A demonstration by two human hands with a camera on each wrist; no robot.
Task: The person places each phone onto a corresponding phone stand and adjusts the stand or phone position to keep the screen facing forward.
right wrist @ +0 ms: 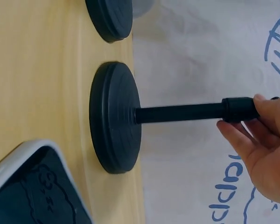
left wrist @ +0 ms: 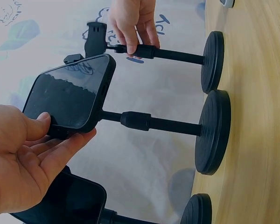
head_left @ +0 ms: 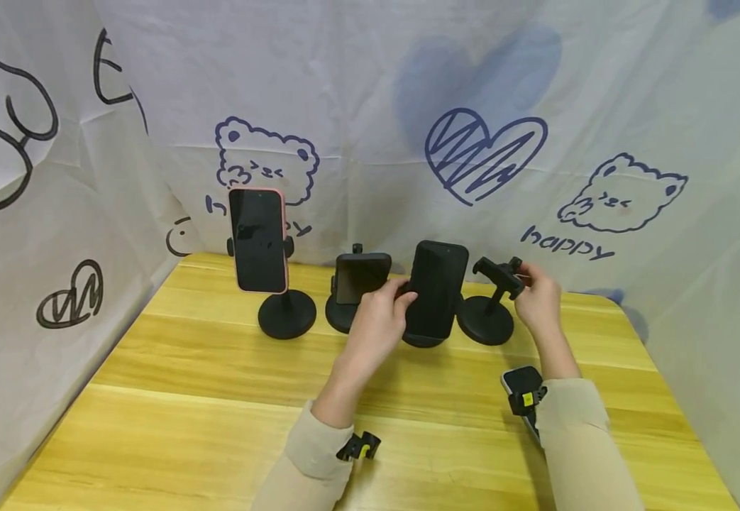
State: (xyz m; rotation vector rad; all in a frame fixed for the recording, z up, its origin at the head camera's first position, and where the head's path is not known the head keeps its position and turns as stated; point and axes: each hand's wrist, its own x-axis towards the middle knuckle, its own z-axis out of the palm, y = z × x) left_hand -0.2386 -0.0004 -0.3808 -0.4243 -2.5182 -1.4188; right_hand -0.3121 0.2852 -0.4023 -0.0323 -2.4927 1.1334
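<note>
My left hand (head_left: 379, 316) pinches the left edge of a black phone (head_left: 436, 291) mounted upright on a black phone stand. In the left wrist view the thumb lies on the phone's front edge, with fingers behind it. That stand's round base (left wrist: 212, 133) rests on the table. To the right is another phone stand (head_left: 486, 319) with a bare, tilted clamp (head_left: 500, 275). My right hand (head_left: 538, 301) grips this stand; in the right wrist view thumb and fingers close on the collar (right wrist: 240, 109) of its pole.
At the far left a pink-cased phone (head_left: 258, 241) stands upright in a stand. Beside it, a dark phone (head_left: 363, 277) sits sideways in another. A white-edged phone (head_left: 523, 381) lies on the wooden table (head_left: 203, 426), partly under my right wrist. A drawn-on white cloth (head_left: 370, 106) hangs behind.
</note>
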